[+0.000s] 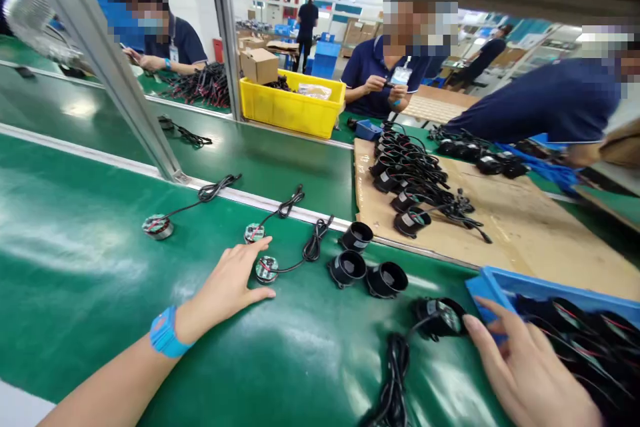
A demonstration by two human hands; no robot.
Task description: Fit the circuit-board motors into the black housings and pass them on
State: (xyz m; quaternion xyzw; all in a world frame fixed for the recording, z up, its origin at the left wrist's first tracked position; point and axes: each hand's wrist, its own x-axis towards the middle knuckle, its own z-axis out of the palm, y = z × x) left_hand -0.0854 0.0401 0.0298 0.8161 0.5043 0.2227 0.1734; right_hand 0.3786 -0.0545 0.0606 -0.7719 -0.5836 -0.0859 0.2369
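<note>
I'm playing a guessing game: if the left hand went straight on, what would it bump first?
The left hand would probably meet the nearest round circuit board, just ahead of its palm; whether they already touch is unclear.

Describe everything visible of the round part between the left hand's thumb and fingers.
The round part is a short disc: green circuit board on top, greyish rim below. A red-tinged lead joins it to a bundled black cable stretching right. It lies flat on the green work surface, between the spread thumb and fingers of the left hand; whether they touch it is unclear.
</note>
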